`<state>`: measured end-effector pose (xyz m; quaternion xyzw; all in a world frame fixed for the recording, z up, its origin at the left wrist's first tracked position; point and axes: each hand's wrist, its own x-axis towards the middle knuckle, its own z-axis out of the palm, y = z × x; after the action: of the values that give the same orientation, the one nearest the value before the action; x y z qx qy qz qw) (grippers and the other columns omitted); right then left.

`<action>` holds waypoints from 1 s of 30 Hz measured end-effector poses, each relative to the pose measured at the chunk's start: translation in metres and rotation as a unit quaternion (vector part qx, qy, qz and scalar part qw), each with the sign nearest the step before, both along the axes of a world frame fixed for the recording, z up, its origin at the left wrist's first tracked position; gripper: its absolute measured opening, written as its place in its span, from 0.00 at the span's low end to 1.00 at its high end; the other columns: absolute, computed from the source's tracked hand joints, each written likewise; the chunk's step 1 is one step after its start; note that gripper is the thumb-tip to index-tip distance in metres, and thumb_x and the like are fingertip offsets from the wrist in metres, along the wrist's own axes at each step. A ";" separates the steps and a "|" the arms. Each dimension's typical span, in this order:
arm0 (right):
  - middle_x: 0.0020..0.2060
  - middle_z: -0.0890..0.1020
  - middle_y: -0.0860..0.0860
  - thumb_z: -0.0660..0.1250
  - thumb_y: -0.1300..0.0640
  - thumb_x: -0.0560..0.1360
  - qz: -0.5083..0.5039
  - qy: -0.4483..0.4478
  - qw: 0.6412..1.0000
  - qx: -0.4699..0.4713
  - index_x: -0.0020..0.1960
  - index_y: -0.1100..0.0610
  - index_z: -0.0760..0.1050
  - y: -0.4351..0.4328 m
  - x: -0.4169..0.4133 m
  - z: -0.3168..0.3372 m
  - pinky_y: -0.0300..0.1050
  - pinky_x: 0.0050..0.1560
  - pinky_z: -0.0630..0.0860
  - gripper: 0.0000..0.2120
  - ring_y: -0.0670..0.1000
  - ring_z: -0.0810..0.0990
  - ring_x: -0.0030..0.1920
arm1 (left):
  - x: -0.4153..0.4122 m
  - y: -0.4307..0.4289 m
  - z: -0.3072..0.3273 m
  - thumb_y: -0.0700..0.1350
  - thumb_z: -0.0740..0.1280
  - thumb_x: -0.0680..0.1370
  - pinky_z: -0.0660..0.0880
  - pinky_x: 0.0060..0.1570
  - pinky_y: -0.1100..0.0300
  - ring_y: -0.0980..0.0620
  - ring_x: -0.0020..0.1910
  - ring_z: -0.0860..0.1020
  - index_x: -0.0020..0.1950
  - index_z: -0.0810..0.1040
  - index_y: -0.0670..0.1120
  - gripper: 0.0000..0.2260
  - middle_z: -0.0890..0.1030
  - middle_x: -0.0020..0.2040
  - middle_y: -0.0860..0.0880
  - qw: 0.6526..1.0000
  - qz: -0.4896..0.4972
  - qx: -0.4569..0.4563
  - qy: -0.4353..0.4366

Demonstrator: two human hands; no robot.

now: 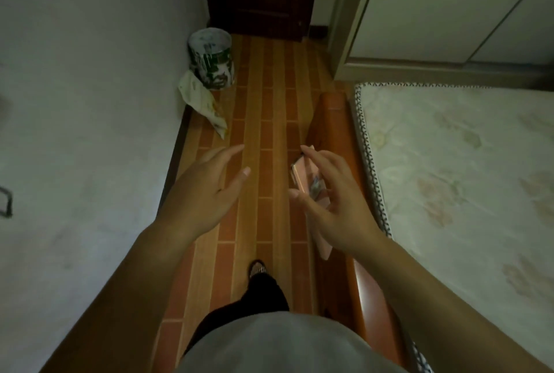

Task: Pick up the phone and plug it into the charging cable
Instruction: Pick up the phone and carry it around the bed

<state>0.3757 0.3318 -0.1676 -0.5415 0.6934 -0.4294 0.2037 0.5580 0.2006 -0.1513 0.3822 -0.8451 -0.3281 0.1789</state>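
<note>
A: Right hand (332, 207), centre-right of frame. State?

B: Pinching a slim pink-gold metal-edged phone (301, 176) edge-on, thumb low on the near side, fingers curled over the top. Light fingertip grip, probably so the port end stays free for plugging. Judgement only.

A: Where's the phone exactly?

B: In the air, in that hand, over the orange wooden bed rail (329, 120), just left of the pale floral mattress (449, 177). Lower end hidden behind the palm.

A: Left hand (209, 189)?

B: Centre-left, spread wide, holding nothing, palm turned inward. Looks ready to take the plug or steady the phone.

A: Charging cable?

B: Not visible. Can't say where it is. Pick-up done, plug-in not yet.

A: Other stuff?

B: Paint-splashed green and white round bin (211, 57) upper centre-left by the wall, crumpled pale wrapper (204, 102) beside it on the brown plank-pattern floor (263, 132). Both well apart from the hands, irrelevant.

A: Risk?

B: Loose pinch over hard floor; slip possible.
</note>
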 end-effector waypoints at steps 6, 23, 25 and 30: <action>0.65 0.61 0.37 0.63 0.38 0.72 -0.023 0.032 0.999 -0.019 0.70 0.34 0.57 -0.117 -0.069 0.017 0.31 0.55 0.68 0.28 0.33 0.61 0.65 | -0.068 -0.125 0.019 0.61 0.55 0.76 0.64 0.59 0.59 0.55 0.66 0.67 0.69 0.64 0.59 0.22 0.68 0.70 0.53 0.998 -0.042 -0.040 -0.022; 0.68 0.62 0.45 0.63 0.38 0.72 -0.045 -0.033 0.998 -0.023 0.70 0.36 0.59 -0.421 -0.283 0.011 0.52 0.61 0.73 0.29 0.46 0.65 0.67 | -0.294 -0.431 0.020 0.57 0.56 0.76 0.64 0.62 0.57 0.53 0.67 0.67 0.70 0.65 0.53 0.23 0.70 0.70 0.49 0.997 -0.060 -0.044 -0.036; 0.68 0.63 0.45 0.63 0.39 0.72 -0.044 -0.037 0.998 -0.024 0.70 0.36 0.59 -0.459 -0.316 0.013 0.51 0.60 0.73 0.29 0.47 0.66 0.66 | -0.330 -0.466 0.026 0.57 0.56 0.77 0.64 0.61 0.59 0.54 0.66 0.68 0.70 0.65 0.53 0.22 0.70 0.69 0.50 0.996 -0.063 -0.051 -0.036; 0.68 0.61 0.44 0.63 0.39 0.73 -0.031 -0.025 0.999 -0.016 0.71 0.39 0.59 -0.546 -0.382 0.019 0.26 0.54 0.64 0.29 0.42 0.62 0.66 | -0.393 -0.544 0.031 0.56 0.57 0.78 0.64 0.57 0.64 0.58 0.63 0.69 0.68 0.67 0.56 0.18 0.72 0.67 0.52 0.997 -0.054 -0.052 -0.032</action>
<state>-0.0059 -0.2147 -0.1486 -0.5119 0.6974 -0.4603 0.1991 0.1651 -0.3433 -0.1205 0.3371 -0.8855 -0.2806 0.1534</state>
